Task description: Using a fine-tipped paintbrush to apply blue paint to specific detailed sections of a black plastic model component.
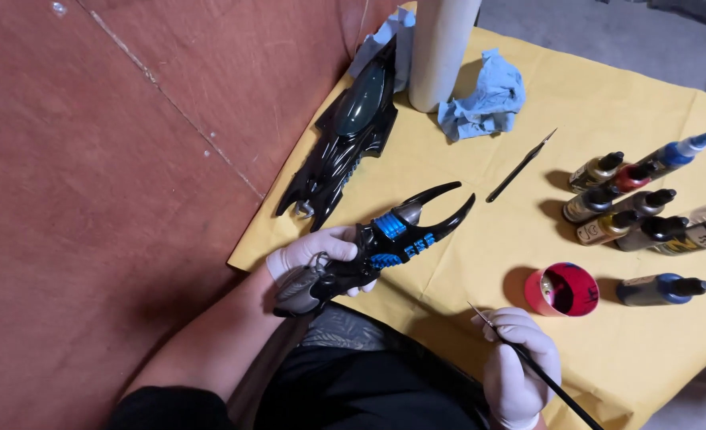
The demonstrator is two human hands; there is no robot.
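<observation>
My left hand (313, 248), in a white glove, grips a black model vehicle part (385, 239) with blue painted panels and two curved prongs pointing right. My right hand (518, 368), also gloved, holds a thin paintbrush (528, 362) whose tip points up-left near a small red cup (563, 290). The model part hovers over the near edge of the yellow paper (480, 239) that covers the table.
A larger glossy black model body (351, 127) lies at the paper's left edge. Several small paint bottles (631, 211) lie at the right. A hobby knife (520, 167), crumpled blue tissue (484, 99) and a white cylinder (440, 48) sit further back. Brown floor (114, 159) lies to the left.
</observation>
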